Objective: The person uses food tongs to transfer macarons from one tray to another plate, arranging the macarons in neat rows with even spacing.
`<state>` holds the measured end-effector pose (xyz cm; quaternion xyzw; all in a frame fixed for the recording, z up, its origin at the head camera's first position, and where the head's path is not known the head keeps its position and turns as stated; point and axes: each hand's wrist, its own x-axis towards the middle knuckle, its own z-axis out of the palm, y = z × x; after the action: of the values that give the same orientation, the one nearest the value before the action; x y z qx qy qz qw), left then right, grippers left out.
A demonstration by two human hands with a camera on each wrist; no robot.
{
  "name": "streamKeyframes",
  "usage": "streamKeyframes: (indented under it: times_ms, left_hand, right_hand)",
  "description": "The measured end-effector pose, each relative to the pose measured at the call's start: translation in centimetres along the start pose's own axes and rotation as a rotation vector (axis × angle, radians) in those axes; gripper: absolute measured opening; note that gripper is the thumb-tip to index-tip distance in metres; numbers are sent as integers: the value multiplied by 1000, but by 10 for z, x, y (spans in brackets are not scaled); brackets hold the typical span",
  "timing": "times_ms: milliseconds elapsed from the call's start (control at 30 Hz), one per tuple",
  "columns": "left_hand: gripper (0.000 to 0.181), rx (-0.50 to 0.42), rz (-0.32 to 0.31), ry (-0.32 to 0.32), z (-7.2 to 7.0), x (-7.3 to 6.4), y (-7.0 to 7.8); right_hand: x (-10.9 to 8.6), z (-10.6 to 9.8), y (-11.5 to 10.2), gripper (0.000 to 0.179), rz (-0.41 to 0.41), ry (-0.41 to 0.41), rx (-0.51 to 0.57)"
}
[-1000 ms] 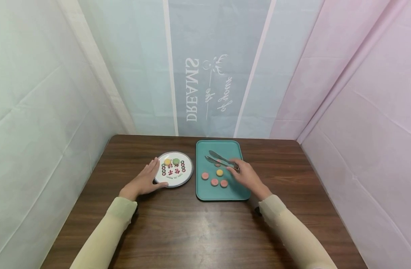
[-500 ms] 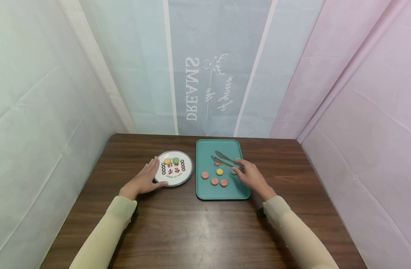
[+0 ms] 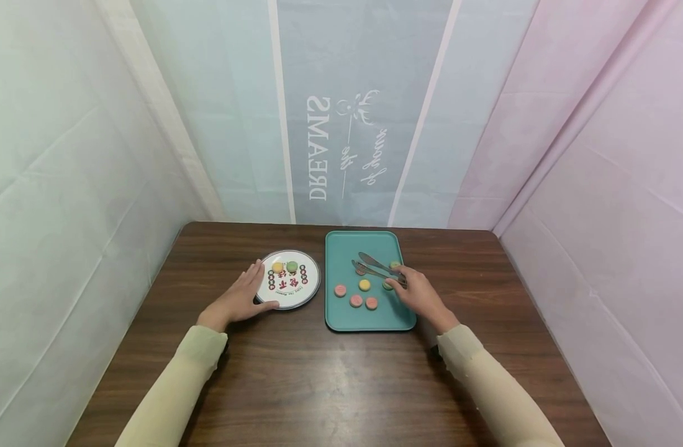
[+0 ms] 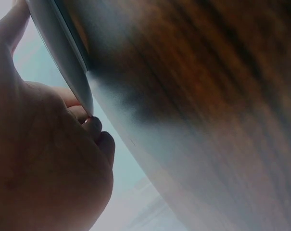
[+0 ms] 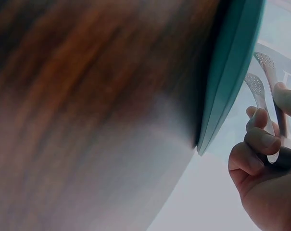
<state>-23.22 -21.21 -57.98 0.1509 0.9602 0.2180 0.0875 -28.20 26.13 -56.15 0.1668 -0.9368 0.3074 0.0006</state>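
Observation:
My left hand (image 3: 238, 301) spreads along the left side of a white plate (image 3: 308, 295) with red lettering, thumb and fingers straight at its rim. A yellow macaron (image 3: 277, 267) and a green macaron (image 3: 292, 267) sit on that plate. Over the teal tray (image 3: 369, 321), my right hand (image 3: 420, 298) grips metal food tongs (image 3: 375, 266), their arms spread apart. One tong arm overlaps a pink macaron (image 3: 361, 272) in the head view. In the right wrist view, perforated ends show on the tongs (image 5: 263, 79), which lie between thumb and curled fingers.
Also on the tray are a yellow macaron (image 3: 364, 285) and several pink ones, such as the left pink macaron (image 3: 340, 290). Green macarons (image 3: 387, 286) are partly hidden by the right hand. A printed curtain (image 3: 364, 112) hangs behind the brown wooden table (image 3: 330, 385).
My right hand and the tongs have shifted slightly to the right over the tray, uncovering parts of the green macarons, then stayed nearly still. The left hand and plate hold their place.

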Motion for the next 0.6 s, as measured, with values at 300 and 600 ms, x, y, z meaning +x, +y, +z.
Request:
streamKeyframes:
  times_ms: [300, 600]
  left_hand:
    - [120, -10, 0, -1, -1, 1, 0]
    - [119, -6, 2, 1, -2, 0, 1]
  right_hand:
    - [2, 0, -1, 51, 2, -11, -14]
    - [2, -1, -3, 50, 0, -19, -16]
